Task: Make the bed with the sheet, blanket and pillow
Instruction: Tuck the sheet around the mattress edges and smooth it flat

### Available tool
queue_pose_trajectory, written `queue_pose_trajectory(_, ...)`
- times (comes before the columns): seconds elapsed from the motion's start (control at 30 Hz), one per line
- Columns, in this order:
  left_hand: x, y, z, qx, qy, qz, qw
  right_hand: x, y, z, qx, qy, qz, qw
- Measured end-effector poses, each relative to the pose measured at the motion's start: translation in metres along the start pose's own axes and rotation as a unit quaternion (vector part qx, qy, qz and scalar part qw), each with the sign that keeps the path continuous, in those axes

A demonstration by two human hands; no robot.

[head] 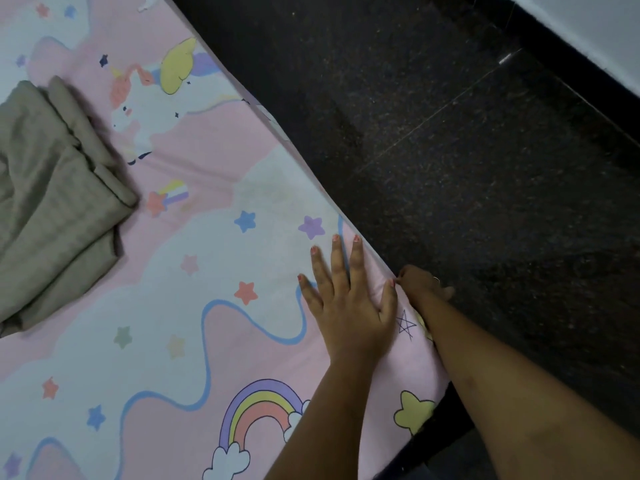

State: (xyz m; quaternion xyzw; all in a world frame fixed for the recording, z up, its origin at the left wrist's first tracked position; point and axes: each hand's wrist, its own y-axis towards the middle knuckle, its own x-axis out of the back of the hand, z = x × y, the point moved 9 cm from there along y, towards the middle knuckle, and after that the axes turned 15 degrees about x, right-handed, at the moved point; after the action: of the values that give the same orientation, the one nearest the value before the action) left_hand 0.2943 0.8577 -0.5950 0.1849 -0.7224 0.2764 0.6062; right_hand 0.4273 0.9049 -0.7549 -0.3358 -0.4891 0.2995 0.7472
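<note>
Sheet step, tuck phase, as I read it. The pink-and-white cotton sheet with unicorn, rainbow and star print (214, 271) is spread flat over the bed, its near-right edge running diagonally along the mattress side.

Left hand (346, 306): palm down on the sheet just inside that edge, fingers (337, 261) straight and spread, gripping nothing, just pressing the fabric flat.

Right hand (424, 285): past the mattress edge, just beside the left thumb, knuckles toward me. Fingers go down the side out of sight, so I can't tell whether they pinch the sheet or only push it. A ring shows on one finger.

The folded grey-beige woven blanket (52, 209) sits in a rumpled stack on the sheet at far left, well apart from both hands, not yet spread. No pillow in view.

Dark speckled stone floor (467, 168) on the right, white wall base (595, 36) in the top corner.

Next, my call: keep the left palm pinning the top while the right works the overhang under the mattress, then shift along the edge. The blanket comes after the edge is secured. Risk: pulling too hard skews the print and wrinkles the top.
</note>
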Motion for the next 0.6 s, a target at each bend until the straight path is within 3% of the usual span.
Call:
queue_pose_trajectory(0.17,0.005,-0.001,0.002,-0.005,-0.007,0.02,1.0,0.027,-0.018,0.024,0.011,-0.003,0.033,0.999)
queue_pose_trajectory(0.23,0.01,0.003,0.003,-0.005,-0.02,0.036,0.999,0.045,-0.019,0.048,0.056,0.089,0.016,0.994)
queue_pose_trajectory(0.33,0.031,0.01,0.007,0.001,-0.078,0.052,0.996,0.078,-0.031,0.111,0.157,0.249,-0.029,0.955)
queue_pose_trajectory(0.4,0.048,0.031,0.02,0.011,-0.151,0.04,0.988,0.092,-0.036,0.161,0.215,0.284,-0.038,0.934)
queue_pose_trajectory(0.5,0.056,0.085,0.061,0.107,-0.159,0.007,0.981,0.09,-0.019,0.199,0.217,0.272,-0.042,0.937)
queue_pose_trajectory(0.6,0.038,0.131,0.084,0.199,-0.125,0.097,0.967,0.088,0.01,0.207,0.225,0.239,-0.009,0.944)
